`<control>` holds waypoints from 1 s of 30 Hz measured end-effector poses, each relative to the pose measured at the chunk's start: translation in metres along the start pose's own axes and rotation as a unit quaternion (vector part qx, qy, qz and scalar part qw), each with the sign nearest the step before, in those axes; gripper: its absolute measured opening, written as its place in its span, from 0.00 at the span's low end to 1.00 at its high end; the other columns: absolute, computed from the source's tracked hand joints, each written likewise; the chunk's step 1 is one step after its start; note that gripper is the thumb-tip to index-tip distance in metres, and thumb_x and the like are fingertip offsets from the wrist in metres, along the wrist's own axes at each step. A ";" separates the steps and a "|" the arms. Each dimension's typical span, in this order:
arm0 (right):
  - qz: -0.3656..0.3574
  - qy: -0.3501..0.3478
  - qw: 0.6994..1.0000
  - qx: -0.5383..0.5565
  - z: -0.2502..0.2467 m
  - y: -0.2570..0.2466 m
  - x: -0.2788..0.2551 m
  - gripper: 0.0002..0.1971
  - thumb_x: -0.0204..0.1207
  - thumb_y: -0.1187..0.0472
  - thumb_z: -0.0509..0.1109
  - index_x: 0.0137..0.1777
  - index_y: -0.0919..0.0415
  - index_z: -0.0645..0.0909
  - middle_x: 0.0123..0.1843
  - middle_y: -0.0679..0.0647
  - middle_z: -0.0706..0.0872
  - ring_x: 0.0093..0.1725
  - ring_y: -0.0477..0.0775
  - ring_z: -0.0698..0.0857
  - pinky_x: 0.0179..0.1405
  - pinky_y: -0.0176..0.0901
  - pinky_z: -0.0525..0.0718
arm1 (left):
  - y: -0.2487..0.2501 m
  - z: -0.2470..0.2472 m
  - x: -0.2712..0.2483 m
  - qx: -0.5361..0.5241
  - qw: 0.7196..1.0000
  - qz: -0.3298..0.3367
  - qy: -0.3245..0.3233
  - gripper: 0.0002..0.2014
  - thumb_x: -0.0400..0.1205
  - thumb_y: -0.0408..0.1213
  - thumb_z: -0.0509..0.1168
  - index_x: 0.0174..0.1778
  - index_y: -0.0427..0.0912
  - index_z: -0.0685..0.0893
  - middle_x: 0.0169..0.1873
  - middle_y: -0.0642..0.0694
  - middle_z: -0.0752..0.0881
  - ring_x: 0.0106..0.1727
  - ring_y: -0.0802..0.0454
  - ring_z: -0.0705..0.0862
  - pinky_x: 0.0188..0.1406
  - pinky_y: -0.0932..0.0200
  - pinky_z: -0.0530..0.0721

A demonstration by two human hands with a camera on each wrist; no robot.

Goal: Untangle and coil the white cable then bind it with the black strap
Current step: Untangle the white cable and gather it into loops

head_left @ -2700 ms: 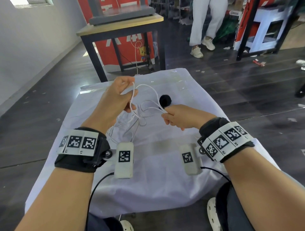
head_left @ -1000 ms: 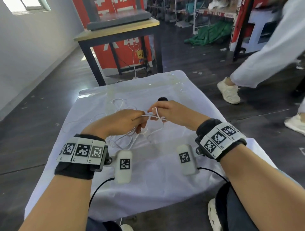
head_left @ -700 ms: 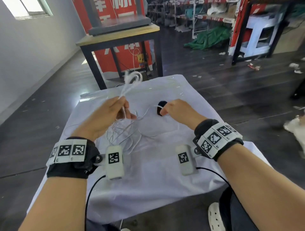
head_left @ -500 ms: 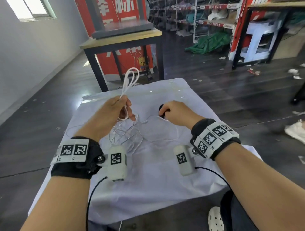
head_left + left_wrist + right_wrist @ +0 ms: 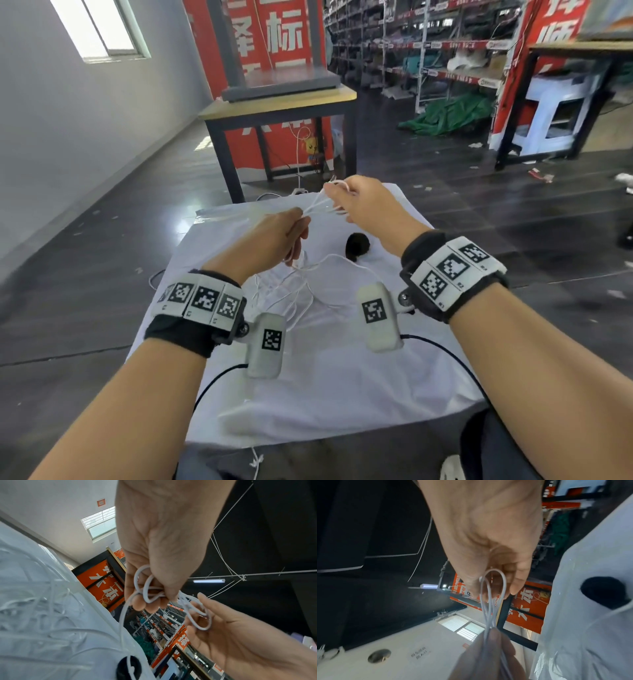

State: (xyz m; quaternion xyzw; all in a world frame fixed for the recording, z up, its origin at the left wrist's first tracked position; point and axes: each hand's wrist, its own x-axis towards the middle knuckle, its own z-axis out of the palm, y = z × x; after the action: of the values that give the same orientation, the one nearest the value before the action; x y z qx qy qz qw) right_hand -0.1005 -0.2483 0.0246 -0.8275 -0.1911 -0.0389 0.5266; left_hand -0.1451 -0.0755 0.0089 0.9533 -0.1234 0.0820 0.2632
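White cable (image 5: 318, 207) loops are pinched between the left hand (image 5: 274, 236) and right hand (image 5: 359, 205), both closed on them, at upper centre of the head view; the rest lies on the desk (image 5: 342, 377). Loops should be kept even while the slack is drawn up. Counted: one cable, one black strap (image 5: 357, 246).
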 end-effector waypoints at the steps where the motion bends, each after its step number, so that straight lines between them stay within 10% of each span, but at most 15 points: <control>1: 0.011 -0.021 0.999 0.038 -0.001 -0.001 -0.001 0.15 0.82 0.52 0.64 0.49 0.65 0.81 0.41 0.54 0.83 0.43 0.50 0.81 0.47 0.42 0.82 | 0.000 -0.002 -0.002 0.008 1.000 0.004 -0.009 0.16 0.90 0.40 0.49 0.40 0.40 0.75 0.23 0.47 0.84 0.20 0.60 0.77 0.26 0.73 0.74; 13: 0.076 -0.134 0.940 0.304 -0.002 -0.026 -0.020 0.14 0.85 0.65 0.56 0.39 0.66 0.77 0.40 0.57 0.80 0.36 0.47 0.81 0.39 0.33 0.83 | 0.000 -0.011 -0.027 0.012 0.999 0.015 -0.027 0.15 0.90 0.41 0.49 0.41 0.39 0.74 0.26 0.48 0.83 0.24 0.59 0.78 0.32 0.72 0.76; 16: 0.122 -0.083 0.937 0.318 -0.002 -0.030 -0.025 0.09 0.85 0.57 0.61 0.49 0.62 0.79 0.46 0.53 0.80 0.46 0.50 0.82 0.50 0.41 0.84 | 0.005 -0.014 -0.033 0.014 1.000 0.011 -0.020 0.16 0.90 0.42 0.50 0.42 0.38 0.75 0.26 0.48 0.83 0.25 0.57 0.78 0.33 0.68 0.78; 23: -0.005 -0.171 0.984 -0.059 -0.009 -0.039 -0.040 0.30 0.74 0.44 0.72 0.74 0.56 0.73 0.65 0.47 0.79 0.61 0.46 0.78 0.57 0.38 0.74 | 0.019 -0.024 -0.040 0.081 0.993 0.006 -0.091 0.14 0.89 0.44 0.51 0.41 0.45 0.75 0.26 0.52 0.82 0.28 0.56 0.78 0.34 0.64 0.78; 30: 0.008 -0.198 0.962 -0.187 -0.008 -0.031 -0.045 0.18 0.83 0.47 0.62 0.39 0.57 0.84 0.34 0.50 0.81 0.34 0.47 0.76 0.33 0.37 0.72 | 0.026 -0.028 -0.047 0.126 0.987 0.036 -0.094 0.10 0.87 0.44 0.58 0.43 0.44 0.76 0.26 0.54 0.81 0.27 0.58 0.77 0.30 0.70 0.74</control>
State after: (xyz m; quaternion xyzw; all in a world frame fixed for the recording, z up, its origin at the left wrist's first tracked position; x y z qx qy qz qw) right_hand -0.1525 -0.2564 0.0426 -0.9041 -0.2738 0.0947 0.3142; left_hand -0.1997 -0.0729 0.0350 0.9772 -0.1705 0.0165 0.1254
